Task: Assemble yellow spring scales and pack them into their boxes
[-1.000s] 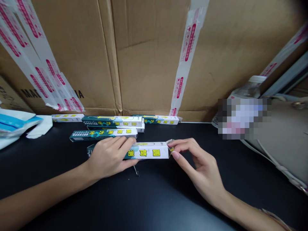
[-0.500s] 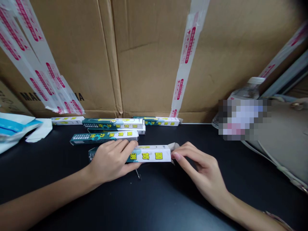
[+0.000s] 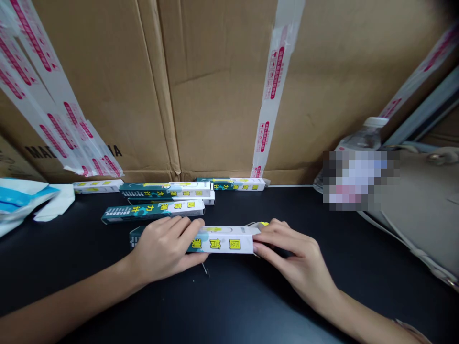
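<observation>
A long narrow white and teal box [image 3: 222,240] with yellow characters lies on the black table [image 3: 229,306]. My left hand [image 3: 163,248] is wrapped over its left half and holds it down. My right hand [image 3: 292,260] is at the box's right end, fingers pressed against the end flap. A thin metal hook [image 3: 205,270] pokes out from under the box near my left thumb.
Several more boxes of the same kind [image 3: 154,211] lie behind, near a large taped cardboard carton [image 3: 215,95]. White and blue packets [image 3: 21,198] sit at far left. A water bottle [image 3: 362,138] and a beige bag [image 3: 423,210] are at right.
My right hand has moved in against the box's end and pushed the open flap toward shut. The box and left hand stay in place; the view tipped slightly.
</observation>
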`<state>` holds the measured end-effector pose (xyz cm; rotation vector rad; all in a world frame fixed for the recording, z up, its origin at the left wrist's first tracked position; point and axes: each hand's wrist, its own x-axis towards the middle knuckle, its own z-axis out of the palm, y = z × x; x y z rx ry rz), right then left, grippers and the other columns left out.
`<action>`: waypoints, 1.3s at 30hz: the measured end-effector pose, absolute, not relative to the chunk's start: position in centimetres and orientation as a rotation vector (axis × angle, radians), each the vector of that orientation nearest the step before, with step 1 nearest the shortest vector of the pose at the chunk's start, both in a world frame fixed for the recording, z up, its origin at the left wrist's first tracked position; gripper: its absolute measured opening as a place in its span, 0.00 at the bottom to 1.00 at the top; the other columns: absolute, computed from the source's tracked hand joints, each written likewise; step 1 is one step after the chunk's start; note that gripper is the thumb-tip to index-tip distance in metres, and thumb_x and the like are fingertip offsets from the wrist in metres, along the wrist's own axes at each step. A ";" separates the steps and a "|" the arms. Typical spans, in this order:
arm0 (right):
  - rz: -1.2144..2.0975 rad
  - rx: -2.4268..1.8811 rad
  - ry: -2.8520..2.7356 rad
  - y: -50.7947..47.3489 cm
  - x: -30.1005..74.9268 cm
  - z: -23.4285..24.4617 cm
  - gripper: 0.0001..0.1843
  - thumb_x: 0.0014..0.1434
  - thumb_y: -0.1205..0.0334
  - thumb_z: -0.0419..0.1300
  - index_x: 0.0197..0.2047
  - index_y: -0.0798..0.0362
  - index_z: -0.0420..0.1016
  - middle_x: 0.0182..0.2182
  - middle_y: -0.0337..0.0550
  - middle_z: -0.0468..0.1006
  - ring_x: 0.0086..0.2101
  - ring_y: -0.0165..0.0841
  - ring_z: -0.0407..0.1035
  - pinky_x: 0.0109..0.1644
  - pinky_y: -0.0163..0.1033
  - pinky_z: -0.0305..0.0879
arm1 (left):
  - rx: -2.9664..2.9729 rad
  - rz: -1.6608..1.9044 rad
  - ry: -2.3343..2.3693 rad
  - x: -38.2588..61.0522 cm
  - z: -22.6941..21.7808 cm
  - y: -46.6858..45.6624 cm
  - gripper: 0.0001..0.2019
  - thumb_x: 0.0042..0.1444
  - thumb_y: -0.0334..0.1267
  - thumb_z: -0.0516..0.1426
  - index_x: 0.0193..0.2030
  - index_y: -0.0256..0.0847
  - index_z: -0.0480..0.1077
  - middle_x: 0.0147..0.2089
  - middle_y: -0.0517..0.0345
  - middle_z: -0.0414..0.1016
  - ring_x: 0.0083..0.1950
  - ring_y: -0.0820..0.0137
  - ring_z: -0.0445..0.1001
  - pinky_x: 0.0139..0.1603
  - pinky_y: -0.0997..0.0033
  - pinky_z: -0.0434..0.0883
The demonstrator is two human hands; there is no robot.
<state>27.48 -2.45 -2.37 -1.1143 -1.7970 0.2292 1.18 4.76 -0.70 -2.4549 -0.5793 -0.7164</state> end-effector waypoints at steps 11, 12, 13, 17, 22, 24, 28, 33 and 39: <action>-0.022 -1.110 -1.997 -1.2 27.5 -1.5 0.13 0.63 0.62 0.63 0.25 0.47 0.79 0.22 0.37 0.78 0.26 0.34 0.67 0.36 0.46 0.56 | -2.445 -0.715 -0.464 1.0 -0.6 4.7 0.16 0.63 0.43 0.57 0.47 0.30 0.72 0.36 0.51 0.80 0.32 0.64 0.78 0.32 0.64 0.71; -0.042 -1.107 -1.995 -1.3 27.4 -1.2 0.11 0.62 0.64 0.63 0.27 0.48 0.79 0.23 0.38 0.79 0.27 0.35 0.67 0.36 0.46 0.56 | -2.447 -0.721 -0.482 1.0 -0.6 4.7 0.15 0.63 0.43 0.57 0.47 0.31 0.72 0.36 0.52 0.80 0.32 0.64 0.78 0.32 0.64 0.72; -0.053 -1.110 -1.984 -1.4 27.4 -1.1 0.10 0.62 0.65 0.63 0.29 0.48 0.78 0.25 0.38 0.79 0.28 0.35 0.68 0.36 0.46 0.57 | -2.451 -0.721 -0.503 1.0 -0.6 4.7 0.15 0.63 0.44 0.57 0.47 0.32 0.72 0.35 0.53 0.80 0.31 0.65 0.78 0.31 0.65 0.71; -0.035 -1.104 -1.921 -2.0 27.7 -0.6 0.05 0.61 0.67 0.64 0.33 0.49 0.77 0.29 0.42 0.78 0.32 0.38 0.69 0.35 0.45 0.62 | -2.456 -0.681 -0.566 1.1 -0.5 4.5 0.17 0.67 0.46 0.52 0.46 0.33 0.72 0.33 0.54 0.79 0.28 0.65 0.76 0.28 0.65 0.70; 0.179 -1.142 -1.822 -1.3 30.3 -0.6 0.06 0.62 0.63 0.65 0.44 0.47 0.79 0.38 0.45 0.79 0.40 0.39 0.72 0.43 0.45 0.70 | -2.413 -0.659 -0.661 0.9 -0.7 4.6 0.17 0.69 0.46 0.49 0.46 0.33 0.72 0.35 0.51 0.79 0.32 0.62 0.78 0.31 0.63 0.72; 0.389 -1.159 -1.724 -0.7 31.5 -0.7 0.06 0.64 0.59 0.63 0.44 0.48 0.79 0.41 0.46 0.80 0.42 0.39 0.74 0.46 0.45 0.72 | -2.400 -0.648 -0.690 0.8 -0.9 4.7 0.18 0.69 0.46 0.49 0.47 0.32 0.72 0.36 0.49 0.79 0.33 0.61 0.79 0.32 0.62 0.73; 0.905 -1.114 -1.505 0.2 32.1 -0.8 0.12 0.64 0.53 0.62 0.44 0.52 0.75 0.31 0.43 0.80 0.28 0.33 0.75 0.34 0.40 0.75 | -2.392 -0.629 -0.725 0.8 -1.1 4.8 0.18 0.69 0.45 0.49 0.49 0.32 0.72 0.39 0.48 0.80 0.35 0.60 0.79 0.34 0.61 0.74; 1.013 -1.130 -1.448 -0.5 30.9 -0.7 0.19 0.63 0.51 0.62 0.53 0.53 0.77 0.28 0.40 0.79 0.27 0.31 0.72 0.33 0.37 0.73 | -2.385 -0.617 -0.712 0.9 -1.0 4.8 0.17 0.68 0.45 0.51 0.49 0.32 0.72 0.38 0.49 0.80 0.34 0.60 0.79 0.33 0.61 0.74; 0.963 -1.186 -1.507 -1.0 30.0 -0.9 0.16 0.58 0.53 0.67 0.47 0.50 0.80 0.39 0.45 0.81 0.28 0.30 0.70 0.30 0.36 0.71 | -2.396 -0.630 -0.631 1.1 -0.9 4.8 0.20 0.70 0.45 0.46 0.47 0.32 0.73 0.34 0.51 0.79 0.31 0.63 0.78 0.30 0.64 0.71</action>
